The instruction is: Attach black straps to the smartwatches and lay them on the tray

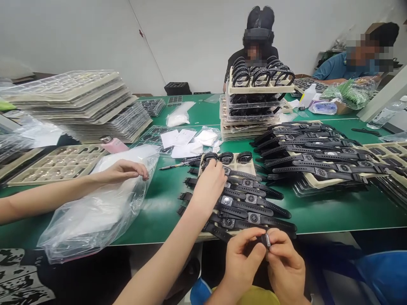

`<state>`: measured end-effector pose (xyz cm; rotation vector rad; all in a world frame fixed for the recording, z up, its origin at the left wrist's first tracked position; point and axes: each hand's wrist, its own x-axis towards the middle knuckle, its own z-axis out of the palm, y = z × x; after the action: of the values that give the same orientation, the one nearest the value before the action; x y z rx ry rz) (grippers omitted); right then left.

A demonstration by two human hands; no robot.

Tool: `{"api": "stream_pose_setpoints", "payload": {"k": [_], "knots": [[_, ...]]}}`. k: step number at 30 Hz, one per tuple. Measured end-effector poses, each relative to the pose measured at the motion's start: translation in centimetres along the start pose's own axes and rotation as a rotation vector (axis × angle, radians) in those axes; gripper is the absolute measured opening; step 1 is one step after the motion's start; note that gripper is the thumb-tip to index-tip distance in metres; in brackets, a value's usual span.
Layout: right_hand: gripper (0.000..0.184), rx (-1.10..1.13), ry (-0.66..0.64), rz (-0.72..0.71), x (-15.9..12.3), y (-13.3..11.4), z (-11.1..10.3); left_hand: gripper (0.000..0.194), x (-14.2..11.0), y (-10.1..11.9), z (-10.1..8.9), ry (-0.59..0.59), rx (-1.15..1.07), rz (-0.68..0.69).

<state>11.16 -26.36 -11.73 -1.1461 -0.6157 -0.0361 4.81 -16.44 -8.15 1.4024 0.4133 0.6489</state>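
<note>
The left hand [239, 259] and right hand [285, 262] are close together just off the near edge of the bench [160, 218], fingertips pinched around a small dark piece [266, 240] with a pale, shiny end. Each hand is narrow on it, thumb against fingers; the piece is mostly covered, so its full shape cannot be told.

Just beyond lie the nearer watches [251, 199], rows of black straps with their cases back side up, spread over a cream tray [244, 166]. A co-worker's arm reaches in from the lower left, its hand [211, 182] at the looped watches near the tray's far edge. Another bare hand [132, 170] hangs at the left over a clear plastic bag [106, 207] with white material inside.

To the right, a larger heap of watches [321, 173] covers more trays. Behind the nearer tray are white slips [180, 139] and a pen [170, 166]. Farther back, a tray stack [261, 90] carries looped watches, with a person [235, 59] in headgear behind it. At the far left, tall piles of trays [66, 95] stand behind a pink bottle [115, 145].
</note>
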Motion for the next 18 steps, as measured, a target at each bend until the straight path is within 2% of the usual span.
{"api": "stream_pose_setpoints", "payload": {"k": [3, 7, 9, 11, 13, 16, 18], "knots": [[0.005, -0.072, 0.034, -0.04, 0.3, -0.3, -0.1, 0.036, -0.3, -0.5, 0.2, 0.023, -0.02, -0.011], [0.01, -0.116, -0.015, -0.069, 1.1, -1.2, 0.4, 0.039, -0.4, -0.9, 0.3, -0.013, -0.04, 0.009], [0.008, -0.153, -0.07, -0.08, 1.5, -1.8, 0.3, 0.043, -0.2, -0.8, 0.3, -0.015, -0.037, -0.03], [0.007, -0.191, -0.16, -0.084, 1.8, -2.2, -0.1, 0.046, -0.1, -0.5, 0.2, 0.001, -0.088, -0.128], [0.014, -0.183, -0.229, -0.057, 2.4, -2.5, -0.8, 0.049, 0.1, -0.1, 0.4, -0.022, -0.284, -0.304], [0.021, -0.18, -0.217, 0.102, 3.8, -2.9, -1.6, 0.048, 0.1, 0.5, 1.0, -0.132, -0.665, -0.61], [0.02, -0.234, -0.292, 0.256, 5.2, -3.2, -1.8, 0.046, 0.0, 0.7, 1.4, -0.178, -0.768, -0.693]]}}
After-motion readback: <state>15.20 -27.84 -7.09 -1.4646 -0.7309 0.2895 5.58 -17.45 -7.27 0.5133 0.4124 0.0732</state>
